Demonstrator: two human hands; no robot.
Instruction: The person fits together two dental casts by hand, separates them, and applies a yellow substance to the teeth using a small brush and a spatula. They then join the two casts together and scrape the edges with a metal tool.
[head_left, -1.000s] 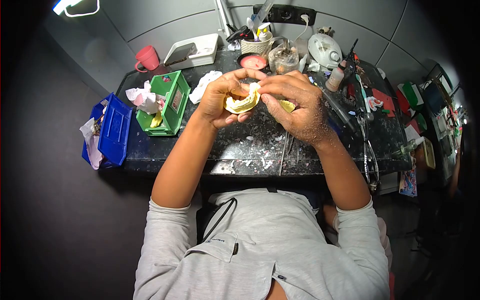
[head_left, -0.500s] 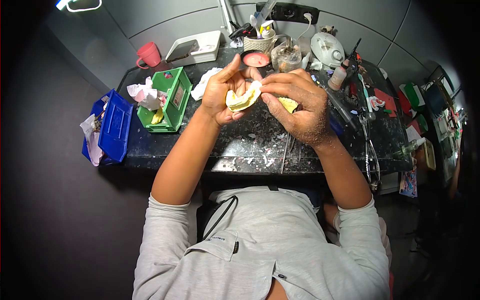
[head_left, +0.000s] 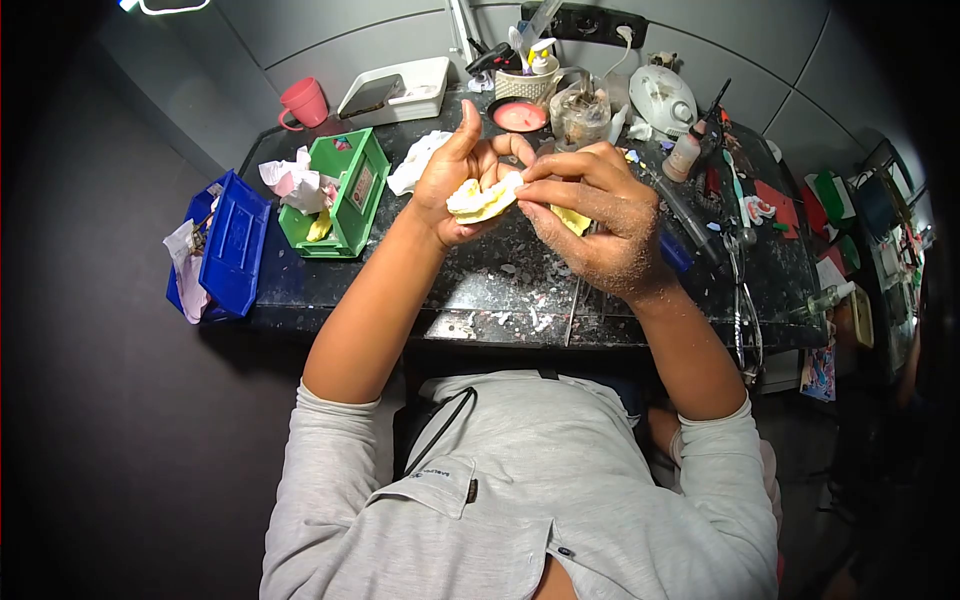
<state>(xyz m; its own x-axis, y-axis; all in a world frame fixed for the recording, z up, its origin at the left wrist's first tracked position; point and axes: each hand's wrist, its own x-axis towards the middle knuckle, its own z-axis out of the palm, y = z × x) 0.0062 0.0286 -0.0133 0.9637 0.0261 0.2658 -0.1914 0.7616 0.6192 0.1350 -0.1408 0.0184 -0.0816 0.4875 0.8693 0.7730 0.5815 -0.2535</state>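
Observation:
A yellow-and-white plaster dental cast (head_left: 482,203) rests in the cupped palm of my left hand (head_left: 462,175), whose thumb points up. The fingers curl behind and under the cast. From the other side, my right hand (head_left: 598,215), speckled with pale dust, pinches the cast's white right end between thumb and fingertips. A second yellow plaster piece (head_left: 570,220) shows below the right fingers, partly covered by them. Beneath both hands lies the dark worktop (head_left: 470,285), strewn with white and pink crumbs. A thin metal tool (head_left: 573,310) lies near its front edge.
Left stand a green bin (head_left: 375,195) and a blue bin (head_left: 238,250) with crumpled paper. A white tray (head_left: 425,80), pink mug (head_left: 303,102) and pink-filled dish (head_left: 520,116) are at the back. Right lie a handpiece (head_left: 685,212), bottle (head_left: 683,155) and red card (head_left: 775,208).
The cast has tilted in my left hand, so more of its white upper side shows. Both hands keep their hold, and the whole view has shifted slightly.

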